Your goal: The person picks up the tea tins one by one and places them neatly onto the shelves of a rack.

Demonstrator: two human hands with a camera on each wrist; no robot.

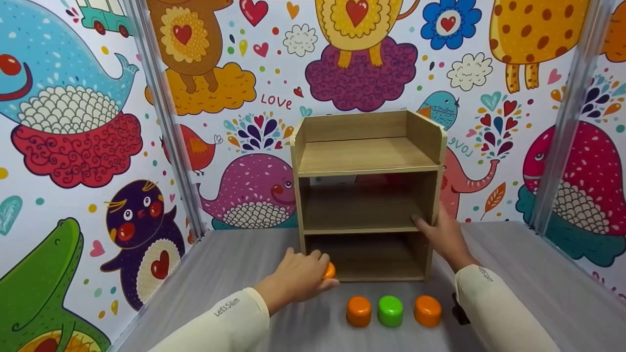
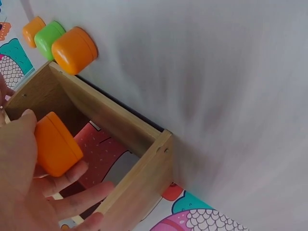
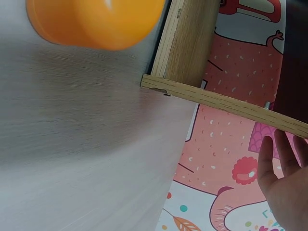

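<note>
A small orange rounded container (image 2: 57,144) with a seam line near one end is pinched in my left hand (image 1: 298,276). This hand is just in front of the lowest opening of a wooden shelf (image 1: 369,155), at its left side. My right hand (image 1: 445,239) holds the shelf's right side panel, with the thumb at the front edge of the middle compartment and the fingers along the outer face. On the table before the shelf stand an orange container (image 1: 359,312), a green container (image 1: 390,311) and another orange container (image 1: 428,311), in a row.
The shelf stands upright on the grey table (image 1: 244,254), with a tray-like top and two compartments below. Printed cartoon walls (image 1: 274,58) enclose the table at the back and sides, with metal posts (image 1: 171,122) at the corners. A small black object (image 1: 459,313) lies by the right sleeve.
</note>
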